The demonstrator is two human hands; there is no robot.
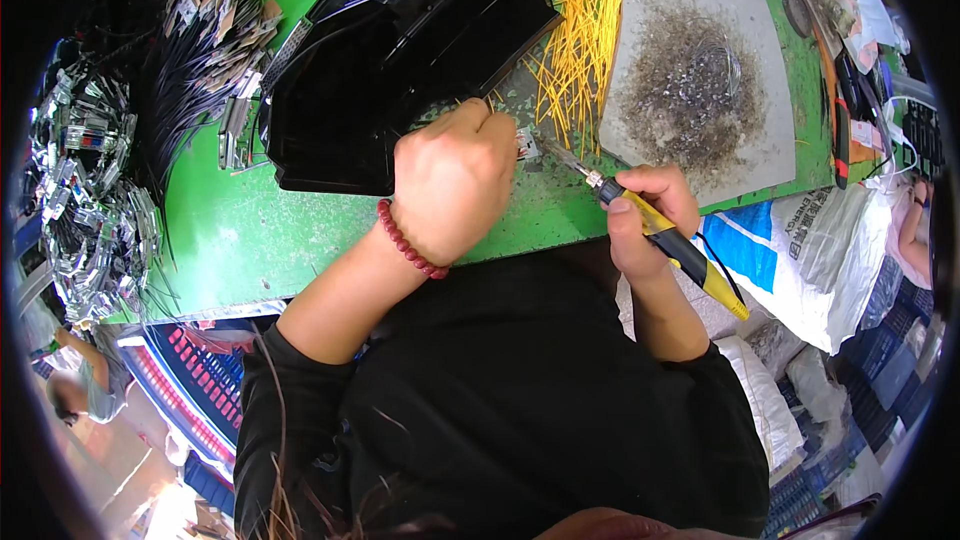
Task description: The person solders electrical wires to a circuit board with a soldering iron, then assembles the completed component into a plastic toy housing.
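Observation:
In my right hand (650,215) is a yellow and black soldering iron (685,250), its metal tip pointing up and left. My left hand (455,170), wearing a red bead bracelet (400,240), is closed at the near corner of a large black plastic tray (335,110). A small whitish piece with red marks (525,145) shows just past its fingers, close to the iron's tip. Whether those fingers grip that piece is hidden behind the back of the hand. Loose thin yellow wires (580,50) lie just beyond the tip.
At the right of the green table (230,240) lies a grey board (770,130) covered with dark solder residue. Bundled black cables (190,80) and a heap of metal-ended parts (90,190) fill the left. A white and blue sack (820,250) hangs by the right edge.

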